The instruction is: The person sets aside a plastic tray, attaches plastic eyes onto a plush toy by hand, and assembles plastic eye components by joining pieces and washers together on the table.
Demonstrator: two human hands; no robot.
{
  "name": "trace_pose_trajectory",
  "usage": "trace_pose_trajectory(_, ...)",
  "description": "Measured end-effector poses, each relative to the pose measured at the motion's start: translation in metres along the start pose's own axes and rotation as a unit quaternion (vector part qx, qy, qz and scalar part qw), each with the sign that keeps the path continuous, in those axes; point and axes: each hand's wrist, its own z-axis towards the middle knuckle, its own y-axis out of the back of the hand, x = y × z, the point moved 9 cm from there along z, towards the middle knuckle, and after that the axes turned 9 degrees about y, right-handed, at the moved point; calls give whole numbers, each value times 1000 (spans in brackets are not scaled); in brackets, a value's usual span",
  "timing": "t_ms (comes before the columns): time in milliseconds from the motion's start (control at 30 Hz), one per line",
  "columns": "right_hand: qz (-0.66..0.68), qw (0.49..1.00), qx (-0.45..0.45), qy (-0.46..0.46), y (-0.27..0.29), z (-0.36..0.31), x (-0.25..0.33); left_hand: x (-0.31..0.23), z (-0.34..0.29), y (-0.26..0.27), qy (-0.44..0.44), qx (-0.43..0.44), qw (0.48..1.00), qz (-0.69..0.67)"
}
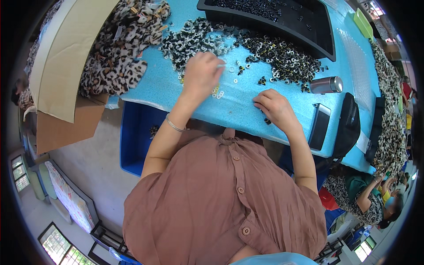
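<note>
My left hand point(201, 75) hovers at the near edge of a pile of small black-and-white ring-shaped parts point(187, 42). Its fingers are curled and slightly blurred, and a pale bit shows by the fingertips. Beneath and beside it, loose white and yellowish rings point(219, 94) lie on the blue table covering point(163, 92). To the right, close to the table's front edge, my right hand point(276, 108) has bent fingers drawn together; what they hold, if anything, is hidden. A small black part point(267, 121) lies under its palm side. Farther off spreads a pile of dark parts with pale rings point(287, 59).
A black tray point(265, 25) with tiny dark pieces stands at the back. Right of me are a metal cylinder point(326, 85), a phone point(319, 127) and a black bag point(347, 126). Leopard-print plush point(117, 53) and a cardboard box point(70, 126) sit left, above a blue bin point(132, 154).
</note>
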Motion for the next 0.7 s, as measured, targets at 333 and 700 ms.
trace_pose_trajectory(333,21,985,-169,-13,33,-4,3,3,22,4,-27,-1,999,36)
trace_pose_trajectory(700,49,964,-254,-64,48,-16,3,2,60,-24,-26,27,996,83)
